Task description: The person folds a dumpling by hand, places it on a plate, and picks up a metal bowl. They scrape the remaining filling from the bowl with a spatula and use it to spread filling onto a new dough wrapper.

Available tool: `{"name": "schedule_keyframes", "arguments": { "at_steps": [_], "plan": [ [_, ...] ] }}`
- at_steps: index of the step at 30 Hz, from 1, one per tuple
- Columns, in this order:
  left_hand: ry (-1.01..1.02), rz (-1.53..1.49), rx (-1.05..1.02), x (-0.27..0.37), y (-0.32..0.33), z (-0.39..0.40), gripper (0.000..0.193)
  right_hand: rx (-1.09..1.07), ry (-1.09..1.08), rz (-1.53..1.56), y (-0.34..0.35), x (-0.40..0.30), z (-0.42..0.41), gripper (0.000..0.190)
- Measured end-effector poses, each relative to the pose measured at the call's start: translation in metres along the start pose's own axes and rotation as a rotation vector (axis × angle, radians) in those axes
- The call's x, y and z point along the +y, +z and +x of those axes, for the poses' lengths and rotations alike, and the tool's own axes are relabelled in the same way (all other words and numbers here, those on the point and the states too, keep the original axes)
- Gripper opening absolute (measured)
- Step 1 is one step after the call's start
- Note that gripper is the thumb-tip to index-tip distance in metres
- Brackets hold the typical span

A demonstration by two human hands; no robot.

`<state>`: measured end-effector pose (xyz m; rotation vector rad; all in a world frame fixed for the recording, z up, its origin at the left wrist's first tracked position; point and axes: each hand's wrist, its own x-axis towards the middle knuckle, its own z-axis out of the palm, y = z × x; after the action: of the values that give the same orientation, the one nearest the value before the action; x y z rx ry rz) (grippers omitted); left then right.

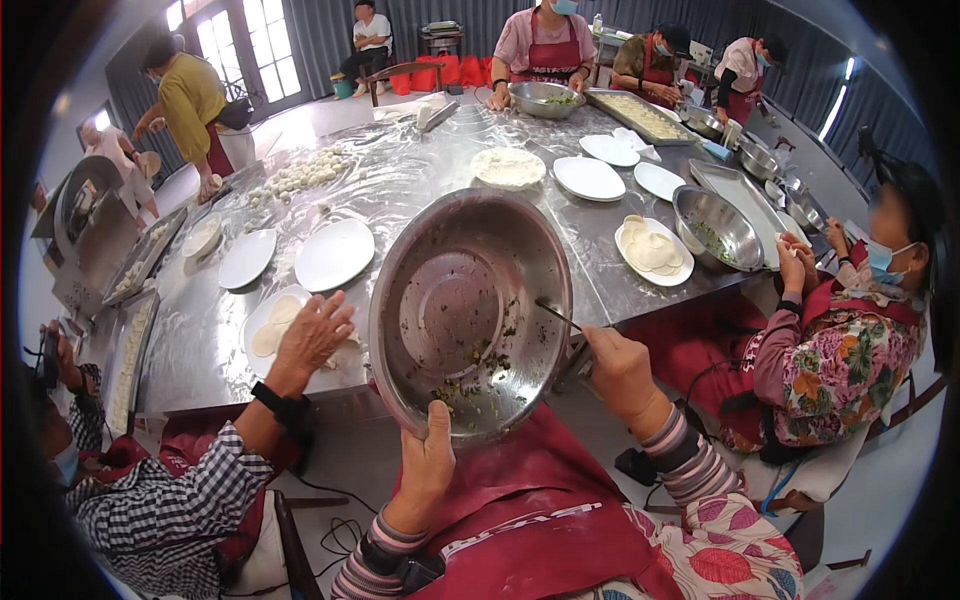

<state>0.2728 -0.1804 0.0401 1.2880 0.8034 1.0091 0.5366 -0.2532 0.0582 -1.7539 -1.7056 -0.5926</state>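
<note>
My left hand (426,474) grips the near rim of a large stainless steel bowl (450,300), thumb over the edge, and the bowl is tilted up with its inside facing me. Bits of chopped green and dark filling (480,382) cling to its lower wall. In my right hand (624,369), at the bowl's right rim, is the thin handle of a metal utensil (559,313); its far end reaches inside the bowl and its kind cannot be told. Beyond the bowl stands a plate of flour (508,167). A plate of round dough wrappers (654,251) lies to the right.
At left, a co-worker's hand (315,337) is over a plate with wrappers (259,337), close to the bowl. White plates (334,255), dough pieces (307,171) and another steel bowl (718,227) stand on the floured metal table (420,150). A co-worker (840,337) sits at right.
</note>
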Motion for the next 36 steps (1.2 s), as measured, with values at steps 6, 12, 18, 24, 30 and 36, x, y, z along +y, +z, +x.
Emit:
{"name": "schedule_keyframes", "arguments": {
  "at_steps": [6,12,18,24,30,36],
  "plan": [
    [0.049,-0.021,0.071,-0.010,0.002,-0.002,0.045,-0.054,-0.125,0.159,-0.004,-0.027,-0.025,0.025],
    [0.049,0.007,0.076,-0.006,0.000,-0.004,0.049,-0.104,-0.172,0.107,0.000,-0.024,-0.018,0.027],
    [0.051,-0.098,0.053,-0.022,-0.007,-0.003,0.057,-0.003,-0.121,-0.045,0.002,-0.027,0.021,0.029],
    [0.025,-0.090,0.054,-0.017,-0.013,0.001,0.057,-0.258,-0.373,0.078,-0.002,-0.064,0.004,0.028],
    [0.052,-0.093,0.000,-0.034,-0.020,0.005,0.055,-0.202,-0.284,-0.057,0.005,-0.057,0.021,0.031],
    [0.066,-0.103,0.055,-0.011,-0.025,0.006,0.055,-0.118,-0.191,-0.032,0.006,-0.053,0.029,0.028]
  ]
}}
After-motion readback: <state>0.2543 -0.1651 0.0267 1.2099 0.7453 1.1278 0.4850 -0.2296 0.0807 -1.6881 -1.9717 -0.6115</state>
